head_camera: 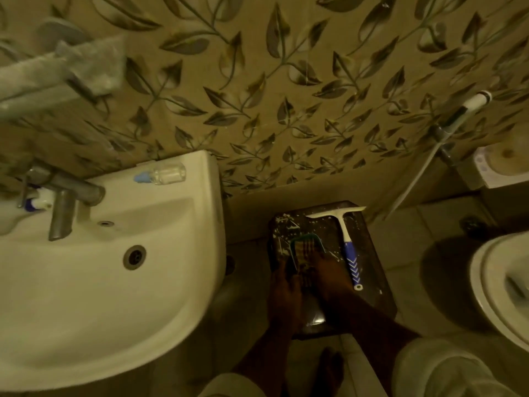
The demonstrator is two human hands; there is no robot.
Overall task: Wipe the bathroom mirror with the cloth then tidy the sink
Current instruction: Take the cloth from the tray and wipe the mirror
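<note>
In dim light, a striped cloth with a green edge lies on a dark paint-spattered box on the floor, to the right of the sink. My left hand grips the cloth's left side. My right hand holds its right side. Both hands are low over the box. A white and blue squeegee lies on the box just right of my right hand. The white sink has a metal tap and a small clear bottle on its back rim. The mirror is out of view.
A glass shelf juts from the leaf-patterned wall above the sink at upper left. A toilet bowl stands at the right edge, with a spray hose on the wall above it. My bare foot is on the tiled floor.
</note>
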